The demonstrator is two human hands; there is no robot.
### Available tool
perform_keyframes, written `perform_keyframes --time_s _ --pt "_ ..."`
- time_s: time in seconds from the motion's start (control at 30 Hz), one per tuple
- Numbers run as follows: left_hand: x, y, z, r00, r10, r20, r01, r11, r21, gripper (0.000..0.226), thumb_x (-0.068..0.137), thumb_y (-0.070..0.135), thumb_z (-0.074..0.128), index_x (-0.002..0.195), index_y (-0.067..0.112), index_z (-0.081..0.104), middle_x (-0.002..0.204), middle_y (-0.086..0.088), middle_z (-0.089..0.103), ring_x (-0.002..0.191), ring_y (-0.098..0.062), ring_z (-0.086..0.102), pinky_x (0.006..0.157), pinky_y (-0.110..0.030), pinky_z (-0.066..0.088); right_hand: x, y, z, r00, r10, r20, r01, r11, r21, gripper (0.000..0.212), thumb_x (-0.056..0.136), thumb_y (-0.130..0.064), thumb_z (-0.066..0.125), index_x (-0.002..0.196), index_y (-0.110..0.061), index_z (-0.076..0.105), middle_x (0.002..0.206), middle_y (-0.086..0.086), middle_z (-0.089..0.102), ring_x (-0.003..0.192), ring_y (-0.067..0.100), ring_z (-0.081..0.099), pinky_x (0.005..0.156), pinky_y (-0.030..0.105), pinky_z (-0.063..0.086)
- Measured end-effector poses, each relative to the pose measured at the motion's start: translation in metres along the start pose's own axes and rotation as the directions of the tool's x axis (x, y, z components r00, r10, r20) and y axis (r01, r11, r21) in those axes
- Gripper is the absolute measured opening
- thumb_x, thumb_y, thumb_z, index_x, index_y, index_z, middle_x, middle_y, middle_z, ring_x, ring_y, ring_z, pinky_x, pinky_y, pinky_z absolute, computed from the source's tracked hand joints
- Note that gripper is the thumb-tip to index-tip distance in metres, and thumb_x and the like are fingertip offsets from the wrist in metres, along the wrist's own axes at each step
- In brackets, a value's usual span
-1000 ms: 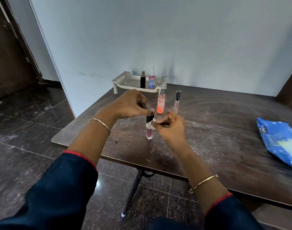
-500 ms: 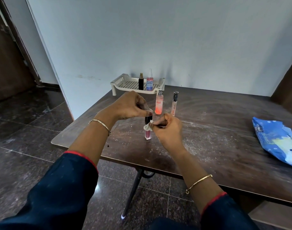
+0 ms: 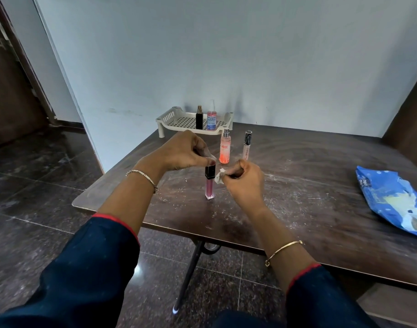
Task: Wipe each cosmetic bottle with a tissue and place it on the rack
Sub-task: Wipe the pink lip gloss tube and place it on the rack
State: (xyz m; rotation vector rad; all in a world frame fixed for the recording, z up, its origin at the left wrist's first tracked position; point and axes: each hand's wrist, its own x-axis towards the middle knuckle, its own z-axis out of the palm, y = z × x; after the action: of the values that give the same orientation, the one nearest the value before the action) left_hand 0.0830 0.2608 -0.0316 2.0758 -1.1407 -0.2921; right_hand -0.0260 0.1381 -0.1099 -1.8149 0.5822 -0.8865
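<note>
Left grip (image 3: 186,150) pinches black cap of pink gloss tube (image 3: 209,185) from above. Tube upright on counter (image 3: 297,185), well short of rack (image 3: 179,119). Right grip (image 3: 245,183) clenched on crumpled tissue (image 3: 219,177), just beside cap — contact unclear. Risk: tube tall, narrow-based, steadied only at top — hard sideways wipe may kick base out. Lifting by cap may loosen it. Orange spray bottle (image 3: 225,150) close behind, easily toppled.

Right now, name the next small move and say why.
Probably press the tissue in the right hand onto the lip gloss tube and wipe downward: the left hand pinches its cap, it stands on the table, and the tissue sits just beside it.
</note>
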Motion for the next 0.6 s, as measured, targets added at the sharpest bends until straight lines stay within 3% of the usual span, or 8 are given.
perform_keyframes --time_s 0.2,0.3,0.4,0.5,0.6 --pt "-0.001 -0.001 0.001 1.0 0.016 -0.006 -0.016 1.0 0.011 0.019 0.075 0.021 0.079 0.088 0.008 0.076 0.088 -0.002 0.076 0.086 -0.008 0.07 0.09 -0.03 0.054 -0.004 -0.013 0.002 0.994 -0.076 0.084 0.061 0.984 0.169 0.021 0.073 0.002 0.076 0.075 -0.016 0.065 0.078 -0.002 0.07 0.075 0.005 0.068 0.075 0.018 0.055" --pt "-0.001 -0.001 0.001 1.0 0.015 -0.014 -0.015 1.0 0.004 0.016 0.076 0.02 0.079 0.086 0.008 0.076 0.089 -0.002 0.076 0.087 -0.009 0.07 0.09 -0.03 0.054 -0.006 -0.007 0.003 0.99 -0.05 0.132 0.027 0.984 0.173 0.014 0.074 0.004 0.075 0.081 -0.005 0.068 0.082 0.002 0.072 0.077 0.007 0.069 0.077 0.018 0.055" --pt "0.0 -0.001 0.001 1.0 0.008 -0.023 -0.008 1.0 0.003 0.014 0.076 0.018 0.079 0.084 0.008 0.075 0.093 -0.003 0.076 0.089 -0.009 0.07 0.091 -0.03 0.054 -0.005 0.004 0.003 0.98 -0.013 0.198 0.006 0.999 0.036 0.012 0.074 0.004 0.075 0.076 -0.006 0.068 0.076 -0.001 0.072 0.07 0.004 0.069 0.071 0.018 0.055" --pt "0.0 -0.001 0.001 1.0 0.004 -0.014 -0.004 1.0 -0.007 0.014 0.076 0.018 0.079 0.084 0.007 0.075 0.093 -0.003 0.076 0.089 -0.008 0.07 0.09 -0.028 0.054 -0.007 0.015 0.005 0.965 -0.067 0.255 0.125 0.968 -0.22 0.017 0.069 -0.002 0.077 0.066 -0.016 0.069 0.071 -0.007 0.071 0.067 0.003 0.066 0.068 0.022 0.056" --pt "-0.001 -0.002 0.002 1.0 0.011 -0.009 -0.011 1.0 -0.021 0.011 0.076 0.017 0.078 0.084 0.009 0.075 0.094 -0.002 0.075 0.089 -0.005 0.07 0.089 -0.023 0.053 -0.011 0.019 0.006 0.949 -0.107 0.296 0.205 0.924 -0.324 0.022 0.067 -0.006 0.076 0.061 -0.024 0.065 0.069 -0.008 0.069 0.067 0.004 0.063 0.065 0.024 0.054"
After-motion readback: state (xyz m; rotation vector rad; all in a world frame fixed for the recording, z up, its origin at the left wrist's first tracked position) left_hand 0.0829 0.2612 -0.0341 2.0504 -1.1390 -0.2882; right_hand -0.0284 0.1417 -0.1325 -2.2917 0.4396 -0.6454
